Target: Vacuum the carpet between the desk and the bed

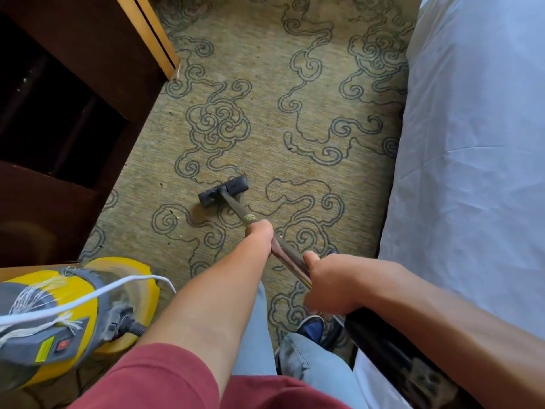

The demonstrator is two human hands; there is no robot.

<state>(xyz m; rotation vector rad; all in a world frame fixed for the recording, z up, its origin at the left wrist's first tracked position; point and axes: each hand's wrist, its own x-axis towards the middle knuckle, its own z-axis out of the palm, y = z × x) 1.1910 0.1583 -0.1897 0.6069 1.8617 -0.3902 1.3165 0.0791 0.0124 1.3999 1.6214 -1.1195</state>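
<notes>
A metal vacuum wand (287, 256) runs from my hands down to a dark floor nozzle (223, 190) lying flat on the green carpet (265, 98) with its dark swirl pattern. My left hand (259, 230) grips the wand lower down, nearer the nozzle. My right hand (328, 283) grips it higher up, close to my body. The yellow and grey vacuum canister (59, 317) stands at my left, with a white cord (88, 296) draped across it.
The dark wooden desk (73, 98) fills the left side, its pale edge reaching the carpet. The bed with a white sheet (472, 143) runs along the right. My jeans-clad legs and a blue shoe (311, 324) stand on the carpet below the wand. Small crumbs dot the carpet.
</notes>
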